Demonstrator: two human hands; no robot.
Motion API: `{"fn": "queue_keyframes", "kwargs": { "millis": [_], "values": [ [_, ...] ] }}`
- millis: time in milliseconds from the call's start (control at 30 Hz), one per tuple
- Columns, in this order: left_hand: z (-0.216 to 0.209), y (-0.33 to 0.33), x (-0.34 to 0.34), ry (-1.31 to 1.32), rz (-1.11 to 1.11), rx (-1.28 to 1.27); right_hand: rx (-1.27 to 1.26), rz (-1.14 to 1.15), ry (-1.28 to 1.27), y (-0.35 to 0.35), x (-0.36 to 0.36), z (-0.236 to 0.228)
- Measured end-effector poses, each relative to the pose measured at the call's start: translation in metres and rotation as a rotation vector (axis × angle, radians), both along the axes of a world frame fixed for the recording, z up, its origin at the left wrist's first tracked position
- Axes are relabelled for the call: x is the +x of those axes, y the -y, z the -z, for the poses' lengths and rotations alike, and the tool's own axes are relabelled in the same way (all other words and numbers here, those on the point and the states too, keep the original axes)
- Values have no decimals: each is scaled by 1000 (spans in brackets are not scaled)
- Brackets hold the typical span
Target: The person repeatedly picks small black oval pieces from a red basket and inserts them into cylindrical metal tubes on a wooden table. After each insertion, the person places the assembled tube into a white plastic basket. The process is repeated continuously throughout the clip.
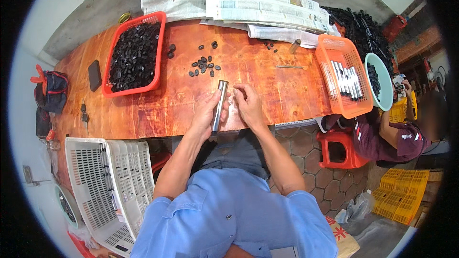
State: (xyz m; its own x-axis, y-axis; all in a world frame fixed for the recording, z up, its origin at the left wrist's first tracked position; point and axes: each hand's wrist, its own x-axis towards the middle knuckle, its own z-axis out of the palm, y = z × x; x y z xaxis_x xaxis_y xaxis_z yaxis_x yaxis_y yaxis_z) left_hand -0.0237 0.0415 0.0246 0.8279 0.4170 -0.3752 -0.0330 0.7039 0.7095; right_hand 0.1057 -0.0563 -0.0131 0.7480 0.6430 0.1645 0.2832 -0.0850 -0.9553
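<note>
In the head view, the person's left hand (208,109) is wrapped around a shiny metal tube (220,102), which slants nearly upright just over the near edge of the wooden table (291,88), its lower end dark. The right hand (249,107) is beside it with fingers half curled, thumb and fingertips close together near the tube's upper part; whether they pinch something small cannot be told. Past the hands, loose black caps (203,59) lie scattered on the table. To the left stands a red basket (160,36) heaped with more black pieces, with a flat black case (94,75) and a set of keys (84,114) near it. To the right, 1 orange basket (330,43) holds silver and black tubes (351,82), just beside a pale green bowl (387,91) of dark pieces. Newspapers (263,2) cover the far edge. Below the table's left side sits a white crate (126,162); at right, 1 co-worker (394,138) is near a red stool (337,160).
</note>
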Motion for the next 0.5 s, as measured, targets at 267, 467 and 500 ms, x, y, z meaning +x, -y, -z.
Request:
{"fn": "queue_keyframes", "kwargs": {
  "millis": [267, 467, 500],
  "values": [
    [5, 5, 4, 44, 57, -75, -35, 3, 5, -1, 3, 4],
    [4, 4, 10, -6, 5, -22, -37, 5, 4, -4, 4, -2],
    [2, 4, 12, -10, 0, -22, -23, 4, -23, -4, 4, 2]
  ]
}}
